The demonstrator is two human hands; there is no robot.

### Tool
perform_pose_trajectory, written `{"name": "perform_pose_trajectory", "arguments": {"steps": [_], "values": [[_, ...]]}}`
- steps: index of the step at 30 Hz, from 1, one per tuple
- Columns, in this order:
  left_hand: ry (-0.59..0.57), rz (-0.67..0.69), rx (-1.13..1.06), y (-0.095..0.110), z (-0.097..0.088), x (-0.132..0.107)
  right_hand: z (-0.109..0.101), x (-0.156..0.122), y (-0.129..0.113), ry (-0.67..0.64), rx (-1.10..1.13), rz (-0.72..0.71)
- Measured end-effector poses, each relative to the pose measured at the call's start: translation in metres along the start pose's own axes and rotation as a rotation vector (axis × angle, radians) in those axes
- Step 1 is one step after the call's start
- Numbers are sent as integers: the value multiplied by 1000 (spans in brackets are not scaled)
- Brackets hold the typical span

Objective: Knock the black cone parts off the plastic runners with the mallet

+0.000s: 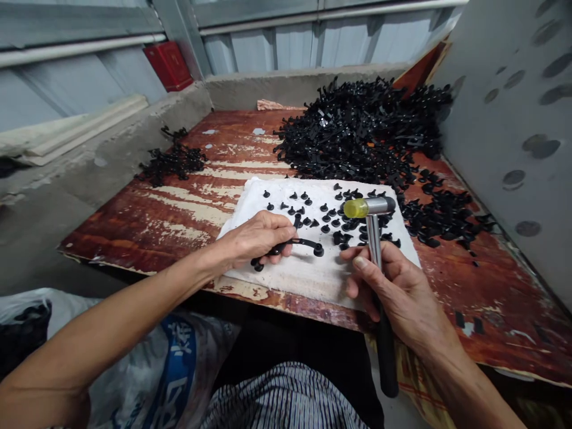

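My left hand (257, 238) is closed on a curved black plastic part (300, 244) that lies on a white pad (308, 274). My right hand (397, 292) grips the shaft of a small hammer (370, 207) with a metal head and a yellow face, held upright above the pad. Several small black stud-like pieces (330, 215) are scattered across the pad between the hammer head and my left fingers.
The pad rests on a worn red-brown board (170, 214). A large heap of black plastic parts (361, 128) fills the back right, with more spilled at the right (447, 214) and a smaller pile (172, 162) at the left. A printed sack (170, 369) sits below.
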State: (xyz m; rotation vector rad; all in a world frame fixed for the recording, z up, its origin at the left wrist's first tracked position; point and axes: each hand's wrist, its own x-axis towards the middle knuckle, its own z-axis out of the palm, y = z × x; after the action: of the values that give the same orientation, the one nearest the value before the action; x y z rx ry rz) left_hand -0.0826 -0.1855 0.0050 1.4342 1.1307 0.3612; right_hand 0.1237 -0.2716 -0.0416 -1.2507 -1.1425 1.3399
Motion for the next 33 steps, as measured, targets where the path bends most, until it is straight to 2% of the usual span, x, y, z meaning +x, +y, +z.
{"name": "perform_pose_trajectory", "arguments": {"steps": [4,15,33], "values": [[-15,-46,-28,-4,-10,6,-1,0,0,-12,-7,11],[-92,-39,-76,-5,-15,18,1,-1,-2,1,-12,28],[-62,-61,-55,-7,-15,21,0,-1,-1,5,-46,24]]}}
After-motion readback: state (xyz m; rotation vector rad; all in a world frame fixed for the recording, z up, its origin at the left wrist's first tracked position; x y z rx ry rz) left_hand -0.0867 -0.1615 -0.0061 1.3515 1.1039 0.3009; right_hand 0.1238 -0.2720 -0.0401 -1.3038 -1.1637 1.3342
